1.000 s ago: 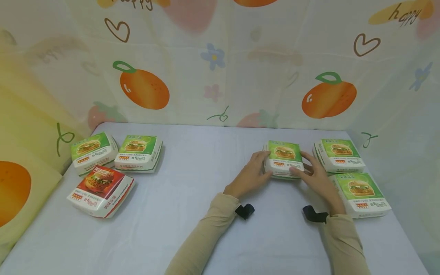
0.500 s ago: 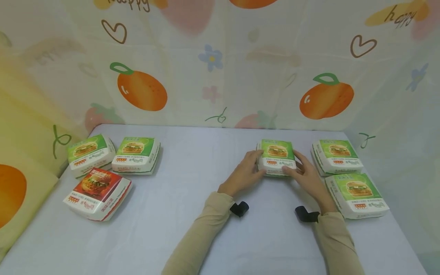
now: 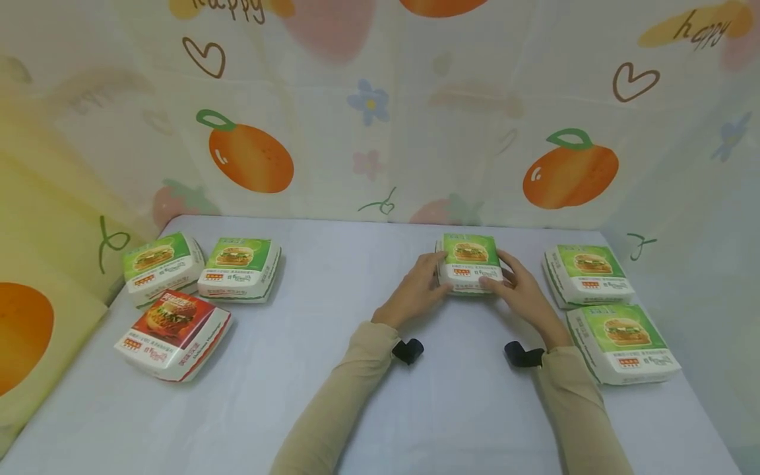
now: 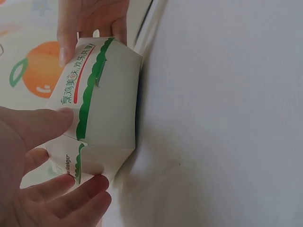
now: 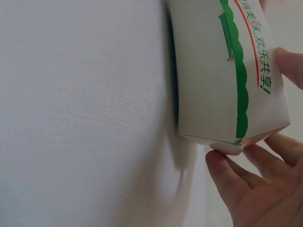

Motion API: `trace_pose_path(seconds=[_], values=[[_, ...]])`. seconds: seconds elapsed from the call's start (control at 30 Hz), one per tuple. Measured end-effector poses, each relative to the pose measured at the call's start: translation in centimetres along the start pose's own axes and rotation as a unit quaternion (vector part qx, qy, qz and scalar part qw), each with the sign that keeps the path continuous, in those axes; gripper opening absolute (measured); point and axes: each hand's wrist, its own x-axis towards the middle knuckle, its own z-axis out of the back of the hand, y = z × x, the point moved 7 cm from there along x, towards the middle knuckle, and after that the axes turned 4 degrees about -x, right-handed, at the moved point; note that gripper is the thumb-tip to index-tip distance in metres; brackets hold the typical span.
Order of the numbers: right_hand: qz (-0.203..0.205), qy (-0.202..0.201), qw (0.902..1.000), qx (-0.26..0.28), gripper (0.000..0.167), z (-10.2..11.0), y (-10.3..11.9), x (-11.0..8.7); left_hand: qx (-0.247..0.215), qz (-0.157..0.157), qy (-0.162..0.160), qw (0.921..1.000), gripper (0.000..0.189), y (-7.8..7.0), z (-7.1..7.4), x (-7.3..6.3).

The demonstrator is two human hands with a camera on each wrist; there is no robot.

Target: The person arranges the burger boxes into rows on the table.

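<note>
A green-and-white burger box (image 3: 471, 260) stands on the far part of the table, right of the middle. My left hand (image 3: 413, 288) grips its left corner, thumb on the front face and fingers along the side; the left wrist view shows this hand (image 4: 57, 165) close up. At the opposite corner my right hand (image 3: 528, 290) holds the box the same way, and in the right wrist view its fingertips (image 5: 218, 161) touch the side of the box (image 5: 213, 85). The box is level, its lid closed and burger picture up.
Two more green burger boxes (image 3: 590, 274) (image 3: 626, 343) lie at the right edge of the table. At the left are two green boxes (image 3: 163, 264) (image 3: 239, 267) and a red one (image 3: 175, 333). A printed curtain (image 3: 332, 132) hangs behind the white tabletop (image 3: 332, 369).
Both hands have moved the held burger box left and slightly away from me, farther from the two right-hand boxes. The other boxes have stayed in place; the head view shifted a little.
</note>
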Motion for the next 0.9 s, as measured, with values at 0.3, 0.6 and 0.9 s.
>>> trace_pose_path(seconds=[0.3,0.6,0.9], values=[[-0.010,0.001,0.9999,-0.005,0.088,0.0,0.1,1.6,0.005,0.001,-0.009,0.9999,0.066,0.7,0.5,0.8],[-0.002,0.003,1.0000,-0.006,0.088,0.1,0.5,2.5,0.014,0.013,-0.016,0.9997,0.069,1.3,0.7,1.5],[-0.010,0.014,0.9998,-0.008,0.089,0.0,0.8,3.3,0.034,0.028,-0.020,0.9988,0.069,1.7,1.1,2.2]])
